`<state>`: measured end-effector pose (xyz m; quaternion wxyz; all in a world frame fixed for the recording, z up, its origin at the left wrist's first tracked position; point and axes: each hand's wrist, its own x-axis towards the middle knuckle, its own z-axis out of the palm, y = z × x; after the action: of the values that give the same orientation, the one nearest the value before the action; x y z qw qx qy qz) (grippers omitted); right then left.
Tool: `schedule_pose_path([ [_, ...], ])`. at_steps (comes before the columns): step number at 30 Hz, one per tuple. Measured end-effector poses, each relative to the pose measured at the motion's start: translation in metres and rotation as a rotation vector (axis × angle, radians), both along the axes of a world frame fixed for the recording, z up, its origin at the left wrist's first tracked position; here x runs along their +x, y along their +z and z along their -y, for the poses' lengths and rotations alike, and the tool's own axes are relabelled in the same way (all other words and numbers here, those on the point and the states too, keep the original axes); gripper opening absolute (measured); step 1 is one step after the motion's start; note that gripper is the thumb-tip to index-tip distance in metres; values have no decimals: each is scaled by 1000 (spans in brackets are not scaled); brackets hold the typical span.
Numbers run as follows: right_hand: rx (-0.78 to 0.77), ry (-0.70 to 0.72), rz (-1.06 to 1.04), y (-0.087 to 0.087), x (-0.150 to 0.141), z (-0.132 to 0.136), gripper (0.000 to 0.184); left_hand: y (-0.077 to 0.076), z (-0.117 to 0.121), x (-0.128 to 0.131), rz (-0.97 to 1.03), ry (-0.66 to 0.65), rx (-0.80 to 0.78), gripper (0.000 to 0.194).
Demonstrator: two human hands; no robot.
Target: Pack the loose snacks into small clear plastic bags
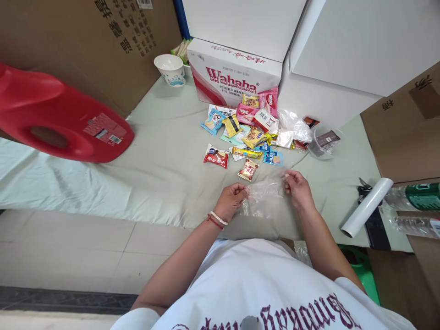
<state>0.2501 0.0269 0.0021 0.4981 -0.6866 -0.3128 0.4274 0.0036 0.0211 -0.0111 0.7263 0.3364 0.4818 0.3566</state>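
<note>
A clear plastic bag [264,197] is stretched between my two hands, just above the near edge of the table. My left hand [231,201], with beaded bracelets at the wrist, pinches its left side. The right side is pinched by the thumb and fingers of my right hand [298,189]. Just beyond the bag lie a small red-and-white snack packet [248,169] and a red snack packet [216,156]. Behind them spreads a pile of wrapped snacks in pink, yellow and blue, among them a yellow cookie packet [254,137] and a blue packet [213,121].
Crumpled clear bags [294,127] lie beside a clear plastic tub [325,146]. A Wahaha carton [237,75] stands behind the snacks, a paper cup [171,69] at its left. Far left is a red jug [65,119]. A white roll [367,207] and plastic bottles [419,197] lie right.
</note>
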Motion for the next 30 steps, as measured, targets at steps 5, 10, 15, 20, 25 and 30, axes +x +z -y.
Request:
schedule_pose_path([
  [5,295,135,584,38,-22,34,27,-6,4,10,-57,35,34,42],
  [10,291,601,684,54,-56,49,20,-6,6,15,-68,29,98,40],
  [15,452,248,789,57,-54,62,13,-10,7,10,-62,74,118,43],
  [20,370,473,834,45,-52,69,34,-8,13,10,-48,37,128,44],
  [25,319,647,710,20,-60,48,19,-3,18,10,63,-112,136,52],
  [30,223,301,303,27,-43,46,21,0,14,-9,-1,-238,121,39],
])
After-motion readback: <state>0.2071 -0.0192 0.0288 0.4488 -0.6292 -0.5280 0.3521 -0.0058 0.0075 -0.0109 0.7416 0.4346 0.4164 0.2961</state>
